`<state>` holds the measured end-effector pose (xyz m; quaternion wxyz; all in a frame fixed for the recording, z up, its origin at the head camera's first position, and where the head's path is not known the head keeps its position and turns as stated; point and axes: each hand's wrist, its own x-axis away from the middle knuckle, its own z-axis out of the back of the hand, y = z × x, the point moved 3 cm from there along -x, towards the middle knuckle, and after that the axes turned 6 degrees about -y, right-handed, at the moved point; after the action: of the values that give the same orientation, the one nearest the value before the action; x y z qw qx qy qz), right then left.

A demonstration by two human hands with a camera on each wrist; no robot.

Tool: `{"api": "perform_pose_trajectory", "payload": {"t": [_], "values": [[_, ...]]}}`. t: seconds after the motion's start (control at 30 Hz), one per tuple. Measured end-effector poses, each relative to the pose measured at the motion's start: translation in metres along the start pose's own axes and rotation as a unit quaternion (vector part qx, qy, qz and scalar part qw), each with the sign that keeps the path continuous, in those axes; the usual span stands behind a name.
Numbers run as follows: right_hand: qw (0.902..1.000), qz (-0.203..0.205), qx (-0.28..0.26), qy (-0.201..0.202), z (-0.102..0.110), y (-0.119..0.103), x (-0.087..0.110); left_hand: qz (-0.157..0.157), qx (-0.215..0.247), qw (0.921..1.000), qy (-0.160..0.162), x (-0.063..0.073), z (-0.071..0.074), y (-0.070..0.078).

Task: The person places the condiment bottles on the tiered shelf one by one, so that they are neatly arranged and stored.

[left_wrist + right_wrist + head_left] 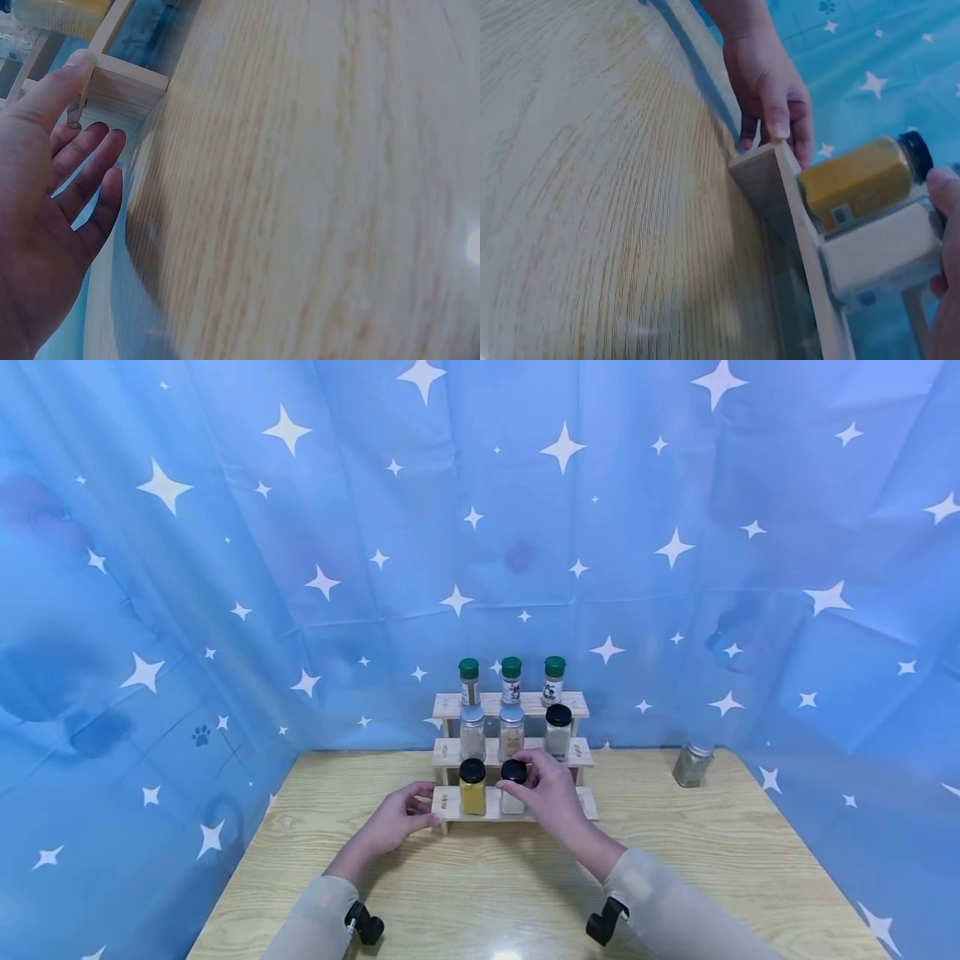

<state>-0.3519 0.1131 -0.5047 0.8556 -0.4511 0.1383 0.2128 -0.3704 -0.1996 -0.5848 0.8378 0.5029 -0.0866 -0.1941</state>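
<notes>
A three-step wooden spice rack (pixel 446 803) stands on the table with jars on every step. My left hand (pixel 397 817) grips the left end of its lowest step, thumb (pixel 79 60) on the board and the other fingers loosely bent. With thumb and fingers my right hand (pixel 551 789) pinches the black lid of a jar of white powder (pixel 885 251), which stands on the lowest step. Left of it stands a black-lidded jar of yellow powder (pixel 473 795). The right wrist view shows the two jars side by side.
Green-capped shakers (pixel 512 681) line the top step. The middle step bears two silver-lidded jars (pixel 472 735) and a black-lidded jar (pixel 558 735). A silver-lidded jar (pixel 693 765) stands at the table's back right. A blue starry curtain (pixel 480 552) hangs behind.
</notes>
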Motion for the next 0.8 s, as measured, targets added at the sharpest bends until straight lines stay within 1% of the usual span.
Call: {"api": "perform_pose_trajectory", "payload": {"t": [0.2, 0.33, 0.4, 0.53, 0.63, 0.73, 0.8], "values": [[0.9999, -0.006, -0.011, -0.007, -0.001, 0.000, 0.001, 0.002, 0.004, 1.0000, 0.003, 0.000, 0.000, 0.000], [1.0000, 0.003, -0.009, -0.002, -0.001, 0.002, 0.002, -0.003, 0.004, 1.0000, 0.003, 0.000, -0.001, 0.000], [0.9999, 0.012, -0.008, 0.006, -0.001, 0.003, 0.004, 0.000, 0.000, 1.0000, 0.003, 0.000, -0.002, -0.001], [0.9983, 0.049, 0.003, 0.032, 0.004, 0.005, 0.010, 0.008, -0.006, 0.9999, 0.001, -0.001, -0.002, -0.002], [0.9945, 0.087, 0.009, 0.057, 0.012, 0.006, 0.014, 0.011, -0.009, 0.9999, 0.000, -0.001, -0.001, -0.004], [0.9883, 0.124, 0.001, 0.089, 0.029, 0.010, 0.018, 0.013, -0.008, 0.9999, -0.002, -0.002, -0.001, -0.005], [0.9836, 0.137, -0.005, 0.117, 0.045, 0.016, 0.021, 0.012, -0.006, 0.9999, -0.003, -0.002, -0.001, -0.006]]}}
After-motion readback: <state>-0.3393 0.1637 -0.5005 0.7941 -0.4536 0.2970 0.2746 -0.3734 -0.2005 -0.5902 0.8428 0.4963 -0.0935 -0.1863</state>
